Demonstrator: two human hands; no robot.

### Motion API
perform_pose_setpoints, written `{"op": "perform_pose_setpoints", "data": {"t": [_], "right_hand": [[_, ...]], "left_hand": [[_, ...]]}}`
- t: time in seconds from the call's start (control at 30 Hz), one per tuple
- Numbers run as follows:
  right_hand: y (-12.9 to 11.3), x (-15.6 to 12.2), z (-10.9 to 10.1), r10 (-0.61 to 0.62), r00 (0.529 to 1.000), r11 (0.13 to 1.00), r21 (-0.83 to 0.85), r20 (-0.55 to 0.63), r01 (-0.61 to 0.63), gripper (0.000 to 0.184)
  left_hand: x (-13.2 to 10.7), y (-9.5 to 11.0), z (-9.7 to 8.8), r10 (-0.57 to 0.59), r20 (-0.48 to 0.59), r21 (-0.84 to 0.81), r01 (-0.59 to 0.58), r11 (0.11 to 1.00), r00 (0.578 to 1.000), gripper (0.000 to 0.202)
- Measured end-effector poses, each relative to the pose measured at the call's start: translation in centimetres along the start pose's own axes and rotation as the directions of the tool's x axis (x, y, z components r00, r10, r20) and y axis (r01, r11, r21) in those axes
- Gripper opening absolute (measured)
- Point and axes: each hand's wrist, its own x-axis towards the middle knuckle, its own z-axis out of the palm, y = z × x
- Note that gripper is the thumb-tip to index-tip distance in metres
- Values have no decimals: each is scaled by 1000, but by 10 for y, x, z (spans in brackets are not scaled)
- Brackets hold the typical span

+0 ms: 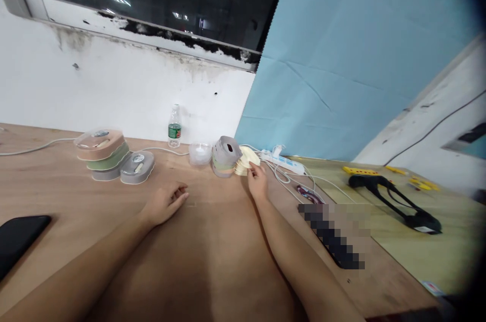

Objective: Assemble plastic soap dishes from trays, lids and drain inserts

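Observation:
My right hand [258, 183] reaches to a stack of thin cream-coloured pieces [248, 156], thumb and fingertips pinched at the edge of the top one. Just left of that stack stands a pile of grey, green and pink plastic shells [228, 152]; the top grey one has a dark oval hole. A clear plastic tub [200, 155] sits beside them. My left hand [167, 204] rests on the wooden table [182, 261], loosely curled, thumb apart, holding nothing. Beyond it are a grey box with a clear lid [137, 167] and a stack of similar pink, green and grey boxes [102, 147].
A green-labelled bottle [174, 129] stands by the wall. Behind my right hand lie a white power strip [283, 161] and loose cables. Farther right are a blurred-out dark object [334, 238] and a black strap [395, 203]. A black phone [21, 236] lies at left.

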Motion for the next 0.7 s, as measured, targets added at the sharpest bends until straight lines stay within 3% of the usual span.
{"op": "perform_pose_setpoints", "data": {"t": [0.1,0.2,0.37,0.53,0.7], "right_hand": [[-5,-4,1,-57,995,998,39,82,54,41],[-8,-6,0,-55,996,998,48,77,52,39],[-3,-5,-3,-29,998,1000,3,48,29,35],[0,-5,-1,-29,997,1000,6,74,29,34],[0,-6,0,-16,999,1000,-13,52,17,34]], "left_hand": [[0,-2,1,4,8,17,-5,1000,1000,38],[1,-2,0,35,-18,58,-34,998,999,35],[4,-12,-7,140,-206,235,-90,968,968,28],[7,-29,-19,104,-395,362,51,931,913,30],[7,-39,-33,45,-472,452,197,870,881,32]]}}
